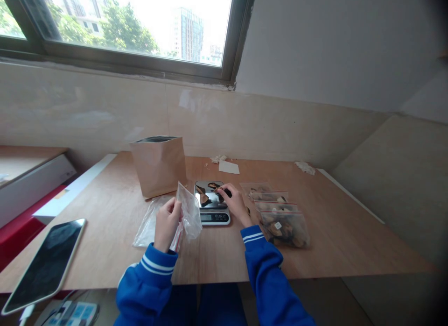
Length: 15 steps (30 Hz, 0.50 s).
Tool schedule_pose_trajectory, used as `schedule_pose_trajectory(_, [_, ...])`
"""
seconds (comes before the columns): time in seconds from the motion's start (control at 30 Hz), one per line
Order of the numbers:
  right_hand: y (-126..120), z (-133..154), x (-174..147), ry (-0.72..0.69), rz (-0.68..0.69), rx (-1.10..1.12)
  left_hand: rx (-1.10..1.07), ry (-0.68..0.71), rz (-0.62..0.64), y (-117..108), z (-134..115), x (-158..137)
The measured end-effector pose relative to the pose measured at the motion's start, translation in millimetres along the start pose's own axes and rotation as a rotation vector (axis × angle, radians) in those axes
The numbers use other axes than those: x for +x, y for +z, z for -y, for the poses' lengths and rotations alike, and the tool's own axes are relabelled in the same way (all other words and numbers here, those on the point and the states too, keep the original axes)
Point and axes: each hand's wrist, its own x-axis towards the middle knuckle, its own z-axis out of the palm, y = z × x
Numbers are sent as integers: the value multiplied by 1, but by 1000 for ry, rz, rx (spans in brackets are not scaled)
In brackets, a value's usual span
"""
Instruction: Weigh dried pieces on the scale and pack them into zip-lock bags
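My left hand (168,222) is closed on a clear plastic zip bag (191,209), which hangs to the right of its fingers. Over the right side of a small digital kitchen scale (215,218), my right hand (235,202) pinches a dark-edged dried slice (228,193), perhaps mushroom. More dried slices (204,198), brown and pale, lie on the scale's shiny plate. The digits on its display are too small to read. Under and beside my left hand lie other clear bags (145,229). Filled zip bags (285,230) of similar slices lie overlapping to the right of my right hand.
A brown kraft pouch (159,167) stands with its top open behind my left hand. At the table's left edge lies a tablet (47,260) with a cable. White card (228,167) and crumpled tissue (218,159) lie near the wall. A power strip (75,313) is below the table.
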Motion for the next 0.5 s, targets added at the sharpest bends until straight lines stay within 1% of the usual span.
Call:
schedule_pose_trajectory(0.1, [0, 18, 5, 101, -39, 120, 4, 3, 17, 2, -2, 0])
schedule_pose_trajectory(0.2, [3, 40, 10, 238, -21, 322, 13, 11, 24, 6, -3, 1])
schedule_pose_trajectory(0.3, [6, 65, 11, 345, 47, 609, 29, 17, 25, 10, -3, 2])
schedule_pose_trajectory(0.37, [8, 80, 10, 393, 113, 754, 30, 31, 36, 12, -3, 2])
schedule_pose_trajectory(0.43, [9, 91, 8, 419, 169, 809, 29, 60, 51, 14, -2, 2])
schedule_pose_trajectory(0.5, [10, 97, 6, 432, 231, 785, 33, 94, 58, 15, 0, 1])
